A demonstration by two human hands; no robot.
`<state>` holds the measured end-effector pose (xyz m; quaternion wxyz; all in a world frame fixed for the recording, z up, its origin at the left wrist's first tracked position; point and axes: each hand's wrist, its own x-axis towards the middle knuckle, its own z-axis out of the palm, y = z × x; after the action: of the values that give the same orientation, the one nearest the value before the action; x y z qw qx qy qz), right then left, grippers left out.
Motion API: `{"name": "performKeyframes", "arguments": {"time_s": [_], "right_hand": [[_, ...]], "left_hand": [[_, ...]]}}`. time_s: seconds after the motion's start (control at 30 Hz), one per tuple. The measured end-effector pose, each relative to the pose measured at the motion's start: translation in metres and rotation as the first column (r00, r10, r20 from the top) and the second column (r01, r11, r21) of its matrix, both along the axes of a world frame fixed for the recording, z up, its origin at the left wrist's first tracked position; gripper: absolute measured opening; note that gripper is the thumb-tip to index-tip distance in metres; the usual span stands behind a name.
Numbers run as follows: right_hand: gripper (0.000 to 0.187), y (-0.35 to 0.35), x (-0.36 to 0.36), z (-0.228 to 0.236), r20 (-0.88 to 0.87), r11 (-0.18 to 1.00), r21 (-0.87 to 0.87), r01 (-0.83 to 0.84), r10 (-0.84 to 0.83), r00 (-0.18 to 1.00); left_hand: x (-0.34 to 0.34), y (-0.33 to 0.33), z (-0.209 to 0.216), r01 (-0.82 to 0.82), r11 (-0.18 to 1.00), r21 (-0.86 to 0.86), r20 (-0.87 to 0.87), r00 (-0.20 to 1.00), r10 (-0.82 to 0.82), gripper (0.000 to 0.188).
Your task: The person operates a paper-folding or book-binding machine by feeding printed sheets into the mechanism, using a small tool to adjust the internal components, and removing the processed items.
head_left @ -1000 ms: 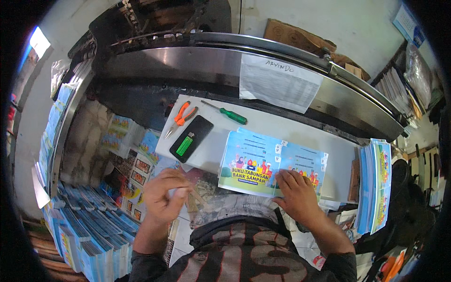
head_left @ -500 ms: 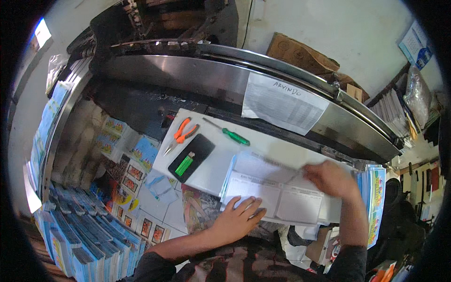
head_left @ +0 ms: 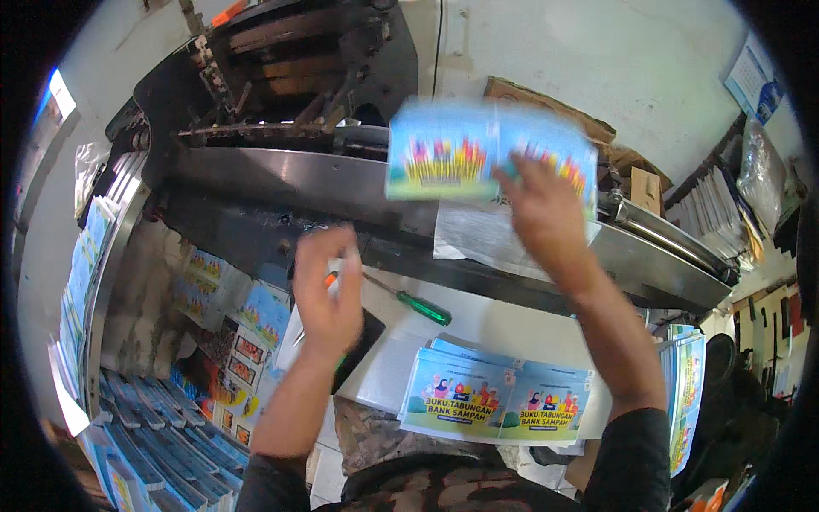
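Note:
My right hand (head_left: 546, 200) is raised over the metal rail and grips a blue printed sheet (head_left: 444, 166), blurred by motion, with colourful figures on it. Below it, on the white board (head_left: 375, 367), lies a stack of matching printed sheets (head_left: 503, 401), with two pictures side by side on top. My left hand (head_left: 328, 294) hangs above the black phone (head_left: 363, 341) and the orange-handled pliers, which it mostly hides. Its fingers look curled but are smeared, so I cannot tell whether they hold anything. A green screwdriver (head_left: 424, 309) lies just right of it.
A steel rail (head_left: 341, 179) crosses behind the board, with a white paper (head_left: 478, 235) on its face. Bundles of blue printed booklets stand at lower left (head_left: 162, 435) and right (head_left: 687, 392). Dark machinery (head_left: 290, 68) rises at the back left; cardboard (head_left: 512, 90) leans against the wall.
Both hands have risen away from the stack, the right one lifting a blue sheet over the rail. The left has moved left, over the tools. Blue printed pictures now top the stack, instead of white pages.

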<state>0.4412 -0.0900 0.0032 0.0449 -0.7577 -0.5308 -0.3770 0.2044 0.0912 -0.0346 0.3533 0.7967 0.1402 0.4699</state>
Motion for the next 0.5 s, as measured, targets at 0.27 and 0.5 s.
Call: {"name": "performKeyframes", "arguments": {"time_s": [0.27, 0.5], "right_hand": [[0.052, -0.086, -0.070, -0.028, -0.475, 0.976, -0.200, 0.089, -0.176, 0.862], [0.060, -0.175, -0.151, -0.012, -0.646, 0.941, -0.329, -0.083, -0.160, 0.747]], "left_hand": [[0.180, 0.089, 0.002, -0.154, 0.978, -0.144, -0.533, 0.844, 0.055, 0.057], [0.177, 0.040, -0.012, -0.200, 0.966, -0.162, -0.426, 0.897, 0.114, 0.067]]}}
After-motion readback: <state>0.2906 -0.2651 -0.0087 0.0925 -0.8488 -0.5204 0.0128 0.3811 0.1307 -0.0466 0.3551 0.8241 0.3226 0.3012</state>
